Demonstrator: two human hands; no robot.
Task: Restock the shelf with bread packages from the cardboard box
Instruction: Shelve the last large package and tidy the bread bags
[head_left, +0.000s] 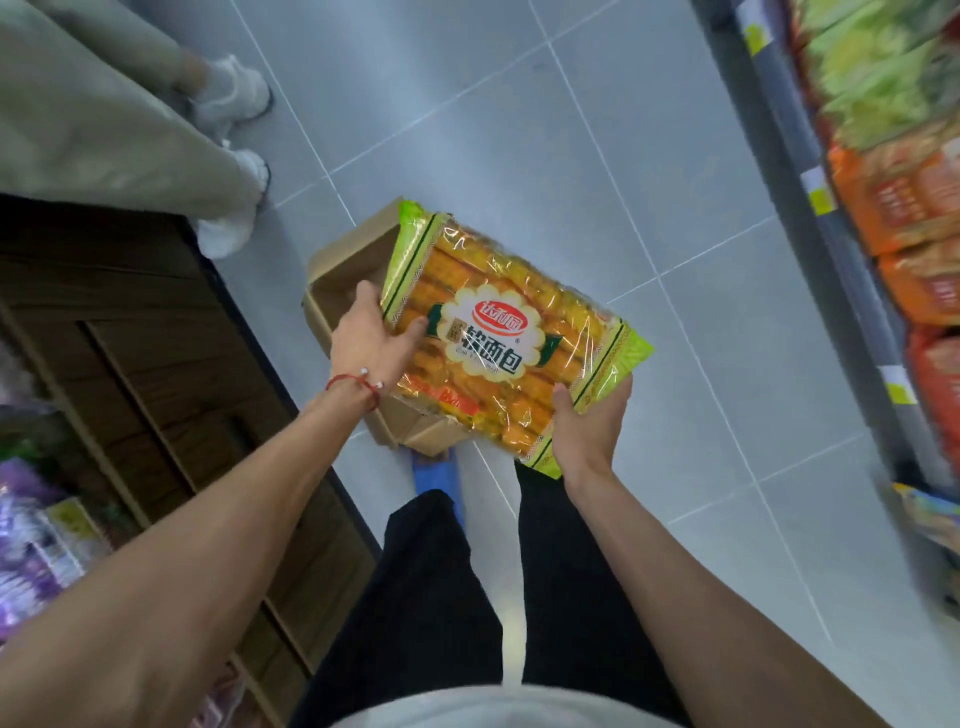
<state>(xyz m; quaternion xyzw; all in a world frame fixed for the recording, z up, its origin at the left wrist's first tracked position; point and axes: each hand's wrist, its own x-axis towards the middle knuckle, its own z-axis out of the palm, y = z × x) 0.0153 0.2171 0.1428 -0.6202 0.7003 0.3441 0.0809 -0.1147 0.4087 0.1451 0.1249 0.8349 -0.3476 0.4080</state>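
Grey tiled floor (519, 130) fills the aisle, and a metal shelf (810, 171) of orange and green packs runs down the right. The brown cardboard box (343, 260) sits open by the feet. Held above it, label up, is the yellow-green plastic bread package (498, 338). The left hand (371, 338) grips its left edge, thumb on top, and the right hand (592, 421) cups the lower corner. A red string bracelet (353, 384) is on the left wrist.

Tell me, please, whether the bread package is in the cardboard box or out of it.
Out: the left hand and right hand hold the bread package above the cardboard box.
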